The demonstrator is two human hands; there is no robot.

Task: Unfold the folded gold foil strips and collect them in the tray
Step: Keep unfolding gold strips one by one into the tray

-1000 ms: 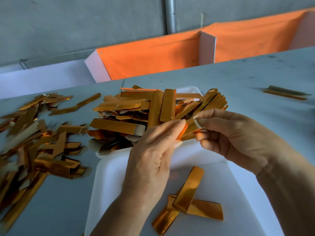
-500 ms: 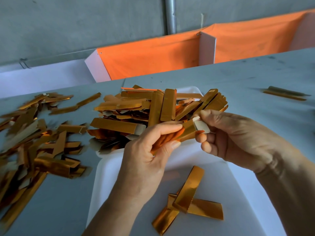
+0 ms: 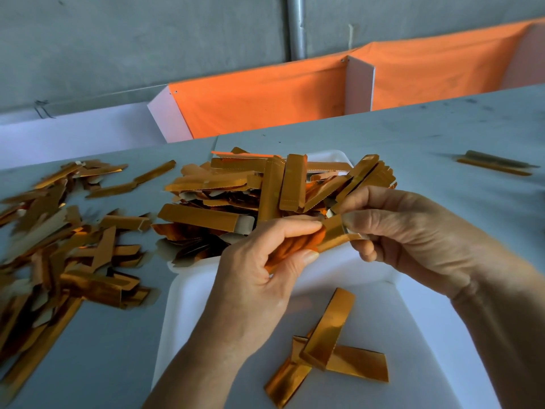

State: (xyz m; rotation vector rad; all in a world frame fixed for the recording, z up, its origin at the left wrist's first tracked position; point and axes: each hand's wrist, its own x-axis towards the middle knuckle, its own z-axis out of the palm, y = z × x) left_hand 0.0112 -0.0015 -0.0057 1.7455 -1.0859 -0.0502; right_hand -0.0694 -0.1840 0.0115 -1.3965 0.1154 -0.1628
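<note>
Above the white tray, I am pinching one gold foil strip at opposite ends, left hand and right hand both clamped: light, crease-prone, probably slippery.

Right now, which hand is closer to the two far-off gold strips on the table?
The right hand. Those two strips lie beyond it to its right; the left hand is farther away, on the other side of the right hand.

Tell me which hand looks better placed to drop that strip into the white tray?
Probably the left hand: it holds most of the gold strip and hovers over the near white tray. The right hand only pinches its end.
</note>
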